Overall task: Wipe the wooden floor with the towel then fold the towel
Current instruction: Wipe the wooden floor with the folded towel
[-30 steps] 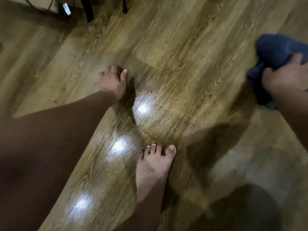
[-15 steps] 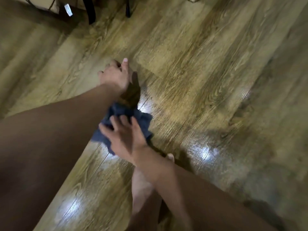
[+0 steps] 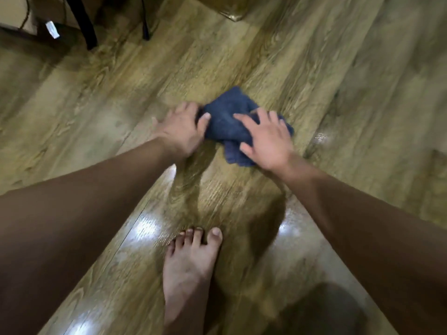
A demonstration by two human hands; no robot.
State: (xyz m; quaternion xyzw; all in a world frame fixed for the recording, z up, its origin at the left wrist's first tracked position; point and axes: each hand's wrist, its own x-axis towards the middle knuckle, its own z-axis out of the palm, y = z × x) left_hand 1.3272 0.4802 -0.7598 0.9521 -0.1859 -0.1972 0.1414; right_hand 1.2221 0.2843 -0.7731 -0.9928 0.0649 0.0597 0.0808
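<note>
Towel (image 3: 229, 119) shifted forward, left hand (image 3: 180, 131) now touching

One towel, two hands, one bare foot on the wooden floor

One crumpled dark blue towel (image 3: 229, 119); two hands, the left hand (image 3: 180, 130) and the right hand (image 3: 267, 139), one at each side of it; one bare foot (image 3: 191, 264) near the viewer; two dark furniture legs, far left (image 3: 83, 22) and beside it (image 3: 144, 19); one white tag (image 3: 52, 30).
</note>
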